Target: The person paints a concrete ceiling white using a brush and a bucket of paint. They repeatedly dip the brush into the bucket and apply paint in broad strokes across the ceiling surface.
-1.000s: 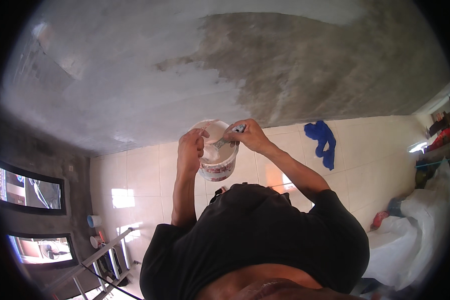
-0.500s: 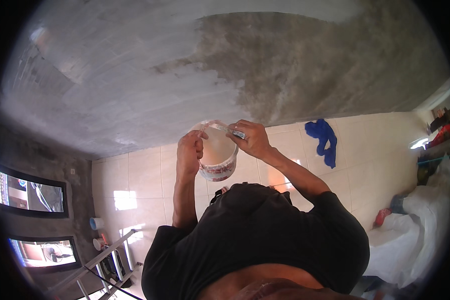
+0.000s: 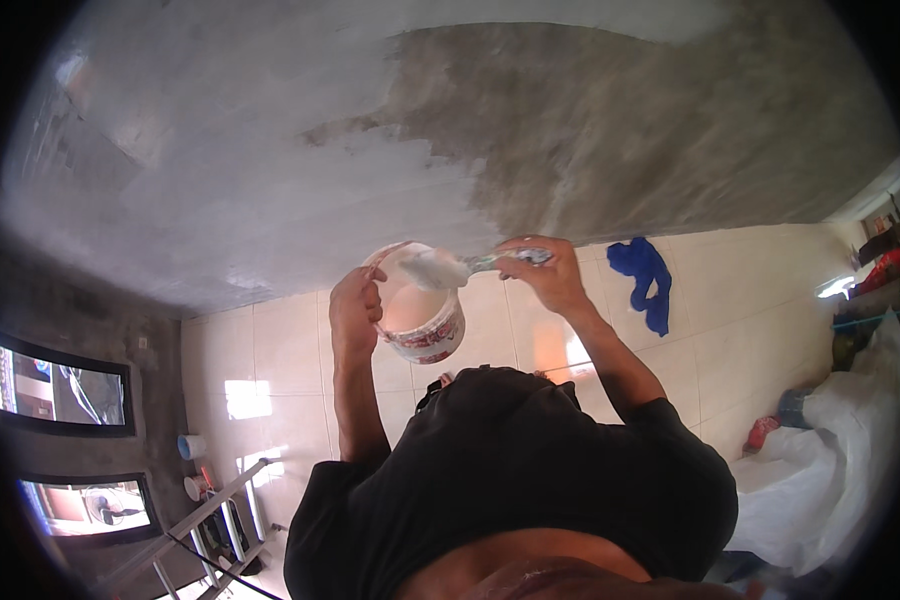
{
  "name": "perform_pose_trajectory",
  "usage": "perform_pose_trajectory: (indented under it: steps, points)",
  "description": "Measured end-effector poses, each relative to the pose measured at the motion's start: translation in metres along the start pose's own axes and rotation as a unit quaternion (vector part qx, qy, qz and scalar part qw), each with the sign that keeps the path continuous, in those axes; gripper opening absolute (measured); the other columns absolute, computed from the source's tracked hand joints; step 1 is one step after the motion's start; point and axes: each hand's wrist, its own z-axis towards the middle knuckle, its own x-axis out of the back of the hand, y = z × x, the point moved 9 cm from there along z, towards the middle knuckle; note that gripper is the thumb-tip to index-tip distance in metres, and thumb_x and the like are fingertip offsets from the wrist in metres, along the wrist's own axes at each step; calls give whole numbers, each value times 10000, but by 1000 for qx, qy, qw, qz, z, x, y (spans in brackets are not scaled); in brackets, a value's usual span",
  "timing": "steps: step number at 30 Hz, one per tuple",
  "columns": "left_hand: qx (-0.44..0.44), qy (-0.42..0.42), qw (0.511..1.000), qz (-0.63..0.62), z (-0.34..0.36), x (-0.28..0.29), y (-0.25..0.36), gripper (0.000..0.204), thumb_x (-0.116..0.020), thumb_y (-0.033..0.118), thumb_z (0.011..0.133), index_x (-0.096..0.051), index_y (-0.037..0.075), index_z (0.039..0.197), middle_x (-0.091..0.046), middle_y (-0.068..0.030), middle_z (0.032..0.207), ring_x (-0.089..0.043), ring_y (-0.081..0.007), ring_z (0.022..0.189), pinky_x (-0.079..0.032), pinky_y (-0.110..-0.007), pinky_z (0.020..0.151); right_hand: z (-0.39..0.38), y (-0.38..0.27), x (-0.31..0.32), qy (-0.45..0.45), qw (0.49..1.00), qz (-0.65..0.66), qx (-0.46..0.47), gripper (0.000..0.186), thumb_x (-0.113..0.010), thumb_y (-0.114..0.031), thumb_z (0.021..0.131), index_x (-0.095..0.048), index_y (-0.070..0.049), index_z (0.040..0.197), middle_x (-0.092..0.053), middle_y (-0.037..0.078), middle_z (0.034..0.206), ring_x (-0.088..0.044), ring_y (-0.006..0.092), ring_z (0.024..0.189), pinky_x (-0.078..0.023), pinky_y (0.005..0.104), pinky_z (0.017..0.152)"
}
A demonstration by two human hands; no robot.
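Note:
My left hand (image 3: pixel 352 305) is closed on the left rim of a white plastic bucket (image 3: pixel 432 342), which hangs in front of my body. Pale, whitish paint (image 3: pixel 410 308) shows inside the bucket. In my right hand (image 3: pixel 555 278) is the handle of a wide paintbrush (image 3: pixel 480 263), held nearly level. Its bristle end, coated with whitish paint, lies over the bucket's mouth at the right rim. Beyond both hands rises a wall (image 3: pixel 590 130), coated light grey on the left and bare dark grey on the right.
On the tiled floor (image 3: pixel 370 380) by the wall's foot lies a blue cloth (image 3: pixel 645 283). A metal ladder (image 3: pixel 232 508) stands at the lower left, near a small blue-and-white tub (image 3: pixel 192 447). White sheeting (image 3: pixel 810 480) covers things on the right.
The brush has come up from inside the bucket and its coated end now shows. My right hand has moved right, and my left hand and the bucket have shifted slightly left.

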Motion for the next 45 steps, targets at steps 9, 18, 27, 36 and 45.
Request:
perform_pose_trajectory:
  steps: [9,18,27,36,45]
  points:
    - [-18,70,997,10,-7,28,-16,220,-451,165,956,-605,32,871,-280,89,569,-211,-18,464,-147,-212,403,103,-45,130,220,960,72,155,209,-724,-32,854,-705,63,1039,-709,83,869,-671,134,759,-522,240,694]
    - [-44,167,985,30,-18,47,-4,216,-506,189,962,-600,26,856,-265,91,568,-206,-15,457,-125,-217,396,254,-37,158,229,939,95,239,206,-752,-68,859,-713,48,1024,-718,83,884,-681,133,749,-545,249,690]
    - [-44,192,980,3,-24,66,-15,223,-483,173,974,-599,18,863,-270,88,560,-204,-15,452,-132,-215,396,188,-50,302,463,850,-49,247,207,-773,-123,846,-732,28,980,-723,64,862,-675,119,744,-529,256,666]
    - [-38,175,984,2,-26,65,-31,230,-467,173,980,-596,14,875,-282,89,554,-216,-13,446,-137,-213,391,176,-50,216,572,652,-347,356,197,-754,-159,833,-715,2,939,-682,116,782,-647,249,653,-482,355,575]
    - [-44,178,983,12,-26,70,-38,221,-471,165,969,-596,16,863,-286,86,549,-225,-13,443,-142,-213,388,215,-45,17,427,755,-270,419,224,-716,-84,812,-673,-60,1030,-640,103,818,-648,261,657,-498,351,553]
